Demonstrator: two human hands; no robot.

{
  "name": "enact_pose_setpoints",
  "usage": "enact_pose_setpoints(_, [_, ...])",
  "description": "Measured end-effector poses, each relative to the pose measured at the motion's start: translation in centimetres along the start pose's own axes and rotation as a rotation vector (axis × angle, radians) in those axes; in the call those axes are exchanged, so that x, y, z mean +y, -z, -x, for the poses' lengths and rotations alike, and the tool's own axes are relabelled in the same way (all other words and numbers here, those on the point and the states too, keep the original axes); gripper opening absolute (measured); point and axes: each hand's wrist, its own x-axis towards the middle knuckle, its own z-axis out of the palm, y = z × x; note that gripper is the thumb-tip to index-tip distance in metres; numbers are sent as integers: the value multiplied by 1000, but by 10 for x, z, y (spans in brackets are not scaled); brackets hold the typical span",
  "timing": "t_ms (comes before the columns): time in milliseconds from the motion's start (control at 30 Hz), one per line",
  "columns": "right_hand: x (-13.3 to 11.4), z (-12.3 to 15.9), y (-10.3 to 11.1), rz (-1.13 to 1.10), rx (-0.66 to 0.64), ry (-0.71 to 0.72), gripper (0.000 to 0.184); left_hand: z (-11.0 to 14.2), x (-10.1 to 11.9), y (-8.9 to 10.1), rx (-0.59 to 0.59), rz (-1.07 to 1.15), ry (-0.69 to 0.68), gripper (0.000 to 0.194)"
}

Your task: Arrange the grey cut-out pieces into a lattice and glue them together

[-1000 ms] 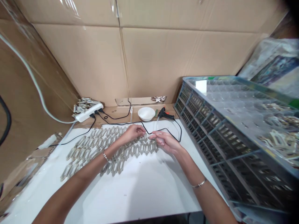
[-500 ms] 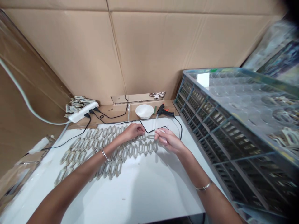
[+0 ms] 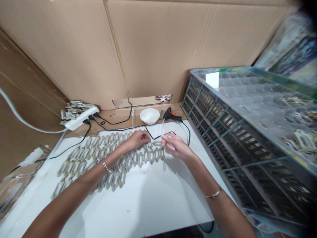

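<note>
Head view, both hands at centre frame over the white counter [image 3: 138,205]. Left hand [image 3: 135,139] lies palm-down at the right end of a lattice of grey-beige elongated hexagonal pieces [image 3: 140,159], which spreads toward the lower left of the frame; its fingers curl onto the pieces, but whether that grip is closed on one cannot be told. Right hand [image 3: 173,146] has its grip closed, pinching a clear rod [image 3: 162,127], probably a glue stick, which rises toward a black hot-glue gun [image 3: 170,114] near the counter's far edge. A small loose piece [image 3: 156,143] sits between the hands. Black cord [image 3: 148,131] loops just above both hands. Risks, judged: a snag on the cord could jerk the gun; a stray wrist could shift the lattice pieces; the gun's hot nozzle, if live, could burn fingers. The blue plastic crate [image 3: 210,145] crowds the right side.
</note>
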Motion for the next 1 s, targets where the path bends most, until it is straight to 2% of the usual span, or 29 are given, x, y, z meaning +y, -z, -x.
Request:
enact_pose_setpoints(267, [2,-1,1,16,20,-4,37,0,-5,-5,64,-162,-43,9])
enact_pose_setpoints(333, [3,-2,0,40,15,4,38,0,-3,-5,119,-163,-38,14])
enact_pose_setpoints(433, [6,-2,-2,114,17,23,40,1,11,-6,147,16,13,26])
enact_pose_setpoints(567, [10,-2,-5,228,37,71,38,3,37,-10,50,359,94,42])
enact_pose_setpoints(733, [14,0,-11,272,23,72,35,8,49,-14,27,426,66,43])
enact_pose_setpoints(867, [15,-1,-13,124,-11,-5,34,13,42,0,107,326,30,38])
enact_pose_setpoints(1000, [15,-5,-7,-76,-24,-154,25,16,25,19,80,206,52,36])
